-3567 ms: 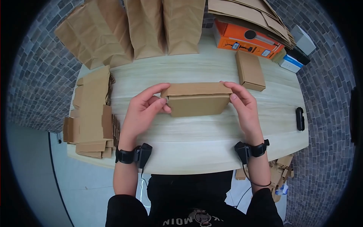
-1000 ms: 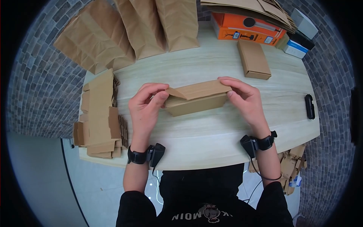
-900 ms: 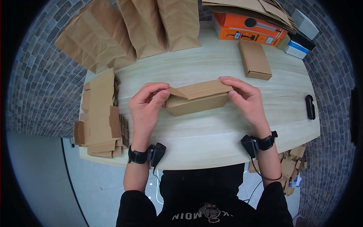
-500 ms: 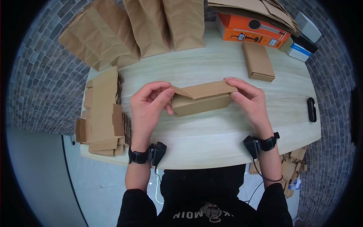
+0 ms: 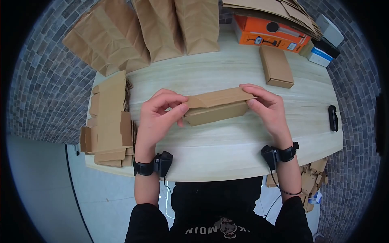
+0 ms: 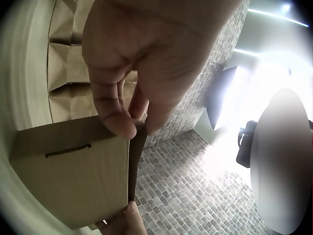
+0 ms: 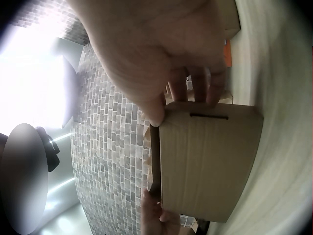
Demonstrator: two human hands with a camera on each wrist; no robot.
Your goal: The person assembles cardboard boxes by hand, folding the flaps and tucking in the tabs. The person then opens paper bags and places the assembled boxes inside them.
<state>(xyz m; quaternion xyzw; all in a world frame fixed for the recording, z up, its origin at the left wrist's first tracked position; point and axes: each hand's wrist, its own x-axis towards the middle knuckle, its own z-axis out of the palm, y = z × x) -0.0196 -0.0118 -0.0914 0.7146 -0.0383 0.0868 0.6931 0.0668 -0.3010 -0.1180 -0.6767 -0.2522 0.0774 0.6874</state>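
Note:
A small brown cardboard box (image 5: pixel 216 114) stands on its side on the pale table between both hands. Along its upper edge runs a lid flap (image 5: pixel 223 96), its left end creased at a slant. My left hand (image 5: pixel 160 115) pinches that left end between thumb and fingers. At the opposite end, my right hand (image 5: pixel 268 109) pinches the flap's corner, thumb in front and fingers on top. In the left wrist view, a slot shows in the box's end wall (image 6: pixel 73 176). The right wrist view shows a similar slot in the other end wall (image 7: pixel 210 156).
Flattened cardboard blanks (image 5: pixel 107 121) are stacked at the left. Paper bags (image 5: pixel 162 32) stand along the back. A folded box (image 5: pixel 277 67) lies at the back right, near an orange carton (image 5: pixel 267 32). A black object (image 5: pixel 333 118) lies by the right edge.
The flap lay straight 3.6 seconds ago; its left end then became bent and raised. Over the last half second the left hand has moved slightly and that end lies flatter. The right hand keeps its grip.

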